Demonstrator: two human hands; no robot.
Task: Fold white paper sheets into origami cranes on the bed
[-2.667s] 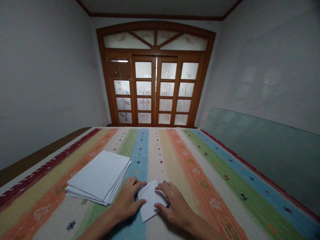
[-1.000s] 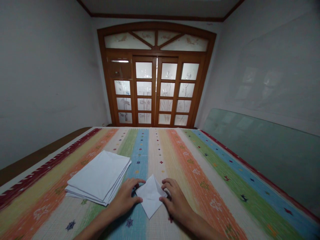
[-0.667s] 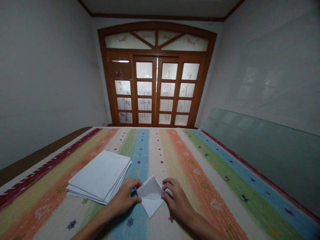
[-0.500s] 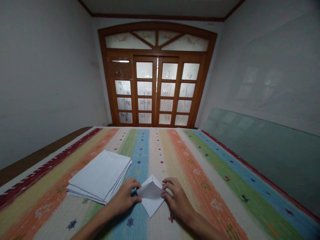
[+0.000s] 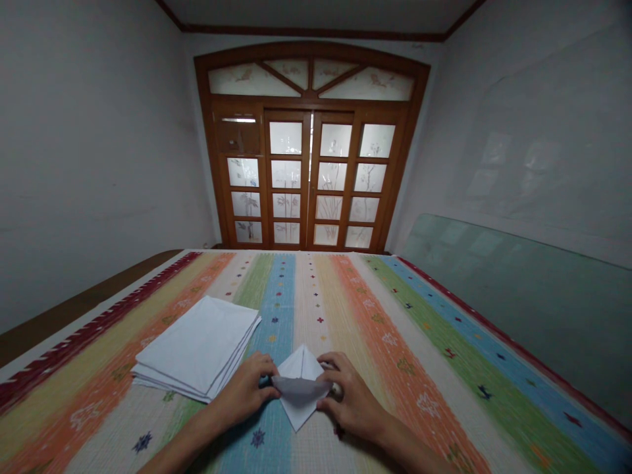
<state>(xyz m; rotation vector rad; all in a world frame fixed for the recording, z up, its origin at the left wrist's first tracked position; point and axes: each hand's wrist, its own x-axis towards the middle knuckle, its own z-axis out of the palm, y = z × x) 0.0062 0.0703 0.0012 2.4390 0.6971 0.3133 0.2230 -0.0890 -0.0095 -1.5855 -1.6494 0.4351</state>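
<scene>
A small folded white paper (image 5: 299, 409) lies in front of me on the striped cloth, one corner pointing toward me and another away. Its upper layer stands partly raised, with a shaded flap across the middle and a crease up the far half. My left hand (image 5: 254, 385) pinches the paper's left corner between thumb and fingers. On the opposite side, my right hand (image 5: 348, 395) grips the right corner, thumb below and fingers above. Left of my left hand rests a stack of white paper sheets (image 5: 197, 342).
A striped tablecloth (image 5: 409, 395) in several colours covers the table. Along the right side stands a pale green glass panel (image 5: 518, 276) against the wall. Beyond the table's far edge is a wooden door with glass panes (image 5: 309, 178).
The paper's upper flap has come down toward me, baring the creased far half. My right hand's fingers have shifted slightly; the left hand and the stack stay in place.
</scene>
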